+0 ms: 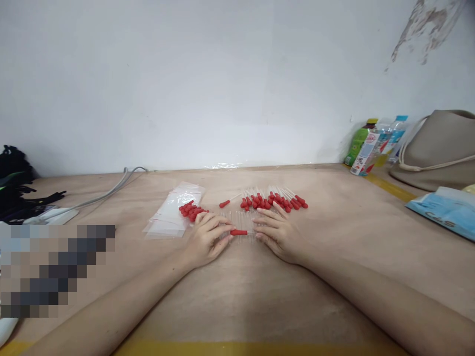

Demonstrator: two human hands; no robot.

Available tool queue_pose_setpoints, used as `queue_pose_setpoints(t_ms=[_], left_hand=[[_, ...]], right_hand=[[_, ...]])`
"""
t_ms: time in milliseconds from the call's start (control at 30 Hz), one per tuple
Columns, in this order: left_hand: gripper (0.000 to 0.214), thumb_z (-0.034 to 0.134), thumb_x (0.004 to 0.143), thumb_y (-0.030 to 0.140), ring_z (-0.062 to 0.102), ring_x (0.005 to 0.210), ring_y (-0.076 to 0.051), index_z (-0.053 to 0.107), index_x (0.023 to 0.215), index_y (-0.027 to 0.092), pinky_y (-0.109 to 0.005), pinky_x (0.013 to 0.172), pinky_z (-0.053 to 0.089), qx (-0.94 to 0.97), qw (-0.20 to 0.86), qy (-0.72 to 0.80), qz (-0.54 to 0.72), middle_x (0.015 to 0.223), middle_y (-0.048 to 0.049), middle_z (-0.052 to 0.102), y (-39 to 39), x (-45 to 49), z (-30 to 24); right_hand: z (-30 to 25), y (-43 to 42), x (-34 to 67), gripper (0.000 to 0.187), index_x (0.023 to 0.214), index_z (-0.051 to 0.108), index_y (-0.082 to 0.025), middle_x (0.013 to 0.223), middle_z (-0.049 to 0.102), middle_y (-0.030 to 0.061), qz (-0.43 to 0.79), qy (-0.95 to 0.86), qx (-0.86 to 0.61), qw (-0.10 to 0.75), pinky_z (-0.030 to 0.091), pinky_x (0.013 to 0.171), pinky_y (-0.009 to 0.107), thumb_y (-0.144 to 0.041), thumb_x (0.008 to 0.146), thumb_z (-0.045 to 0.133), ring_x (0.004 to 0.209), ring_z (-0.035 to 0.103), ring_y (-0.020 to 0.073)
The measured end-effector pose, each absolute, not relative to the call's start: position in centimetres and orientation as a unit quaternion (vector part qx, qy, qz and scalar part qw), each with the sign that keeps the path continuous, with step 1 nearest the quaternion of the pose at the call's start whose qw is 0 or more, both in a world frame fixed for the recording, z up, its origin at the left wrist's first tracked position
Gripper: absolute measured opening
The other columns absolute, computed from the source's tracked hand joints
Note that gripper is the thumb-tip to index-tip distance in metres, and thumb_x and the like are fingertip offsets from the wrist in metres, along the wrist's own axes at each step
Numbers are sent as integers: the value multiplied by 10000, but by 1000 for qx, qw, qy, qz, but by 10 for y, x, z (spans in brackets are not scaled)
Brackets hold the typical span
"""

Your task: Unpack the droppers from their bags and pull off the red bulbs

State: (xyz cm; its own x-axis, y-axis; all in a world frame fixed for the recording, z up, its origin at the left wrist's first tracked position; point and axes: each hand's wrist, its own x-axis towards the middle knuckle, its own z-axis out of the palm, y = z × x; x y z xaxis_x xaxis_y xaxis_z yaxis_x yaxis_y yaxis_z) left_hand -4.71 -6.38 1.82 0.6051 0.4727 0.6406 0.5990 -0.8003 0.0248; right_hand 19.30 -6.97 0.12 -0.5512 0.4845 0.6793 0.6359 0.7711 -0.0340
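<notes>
Head view: wooden table (237,296) against a white wall. Both hands rest on it at centre, close together but not touching. The left hand (206,237) has its fingertips closed on the red bulb of a single dropper (239,232), which lies flat on the table between the two hands. The right hand (278,235) lies flat with fingers stretched, tips at the dropper's glass end and closed on nothing. Just beyond the hands there seem to be clear glass tubes lying side by side; too faint to be sure. Far left of the hands: a stack of clear plastic bags (168,215), with a small bunch of droppers (191,210) lying on its right edge. Far right: a larger loose row of droppers (274,200), bulbs toward the near side. One lone dropper (224,203) lies between the groups. Judgement: work is at an early stage, since only the small bunch sits by the bags, the greater part lies loose, and no bag looks filled. At the margins: a grey cable (104,195) at left, drink bottles (367,146) and a beige bag (441,148) at far right.
</notes>
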Motion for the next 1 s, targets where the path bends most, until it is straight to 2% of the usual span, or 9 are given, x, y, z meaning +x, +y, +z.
queue_pose_setpoints(t_ms=[100, 167, 300, 367, 567, 700, 833, 1000], left_hand=[[345, 553, 779, 327, 512, 1010, -226, 547, 1112, 238, -406, 869, 331, -894, 79, -307, -316, 1081, -74, 601, -67, -39, 20], [383, 561, 774, 370, 508, 1031, -229, 539, 1130, 230, -407, 888, 329, -900, 71, -298, -311, 1078, -76, 608, -68, -32, 21], [163, 522, 823, 316, 564, 945, -180, 629, 917, 237, -375, 887, 340, -902, 77, -273, -326, 918, -25, 676, -65, -22, 17], [133, 509, 836, 273, 581, 903, -157, 630, 873, 233, -360, 883, 346, -899, 86, -265, -339, 877, -5, 686, -64, -21, 14], [125, 539, 821, 267, 583, 899, -159, 608, 912, 218, -353, 873, 357, -894, 107, -256, -352, 906, -5, 685, -64, -22, 12], [130, 515, 835, 282, 575, 948, -171, 609, 899, 219, -376, 920, 328, -901, 107, -267, -324, 937, -13, 680, -66, -23, 14], [140, 462, 860, 241, 552, 1032, -178, 597, 882, 213, -400, 988, 262, -921, 96, -257, -278, 949, -12, 677, -70, -24, 18], [139, 452, 858, 216, 549, 1054, -180, 590, 865, 200, -408, 1023, 215, -927, 90, -245, -268, 908, -11, 684, -74, -24, 21]], right_hand=[[2, -70, 190, 185, 834, 657, -222, 950, 671, 25, -104, -869, -310, 371, 211, 1040, 504, -213, 843, 472, 1101, 505, 188], [2, -71, 189, 174, 831, 654, -219, 924, 674, 22, -104, -868, -298, 384, 219, 1041, 497, -213, 837, 481, 1077, 521, 183], [2, -72, 187, 156, 874, 648, -218, 904, 677, 17, -95, -873, -269, 395, 284, 1027, 438, -220, 827, 499, 1035, 542, 164], [1, -72, 186, 163, 903, 644, -216, 930, 673, 24, -88, -875, -265, 395, 312, 1014, 422, -239, 827, 502, 1037, 541, 167], [-5, -71, 181, 238, 1046, 602, -192, 1024, 655, 41, -69, -880, -265, 387, 322, 1018, 440, -241, 853, 472, 1086, 522, 185], [-7, -70, 182, 223, 1022, 606, -190, 1008, 661, 42, -51, -881, -237, 405, 338, 1021, 433, -201, 854, 460, 1077, 535, 176], [-7, -72, 184, 219, 1010, 596, -170, 1030, 649, 65, -29, -890, -198, 409, 397, 995, 370, -172, 856, 439, 1068, 542, 154], [-9, -75, 185, 215, 1014, 585, -142, 1017, 647, 98, -50, -894, -194, 401, 411, 987, 352, -154, 848, 448, 1005, 576, 148]])
